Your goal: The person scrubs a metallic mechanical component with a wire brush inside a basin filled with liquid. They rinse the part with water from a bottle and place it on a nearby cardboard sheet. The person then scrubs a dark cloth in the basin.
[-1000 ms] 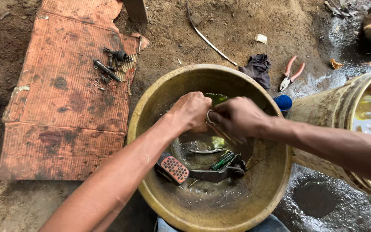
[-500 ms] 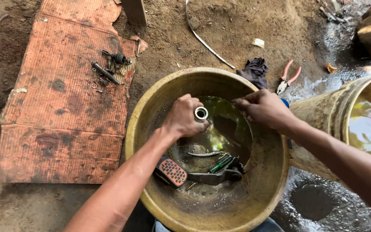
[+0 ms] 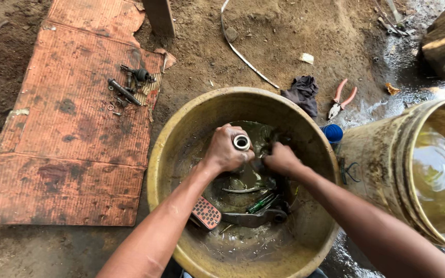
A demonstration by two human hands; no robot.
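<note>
Since the earlier frame the right hand (image 3: 283, 158) has dropped from the basin's far rim down beside the left. Left hand (image 3: 226, 150) is fisted round a short metal tube (image 3: 241, 142), open end up, over the yellow basin (image 3: 163, 154) of murky liquid. Right hand's curled; can't tell what it holds. Best done w/ a firm grip, tube kept low over the liquid. Count: 1 basin, 1 bucket (image 3: 387, 170), 1 pliers (image 3: 340, 99), 1 cardboard sheet (image 3: 73, 154).

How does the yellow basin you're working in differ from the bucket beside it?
The yellow basin is wide and shallow; the bucket is tall and tilted. The basin holds murky liquid with metal parts and a pedal; the bucket holds clearer, reflective water. The left hand and right hand work in the basin, not the bucket. Both are grimy.
</note>
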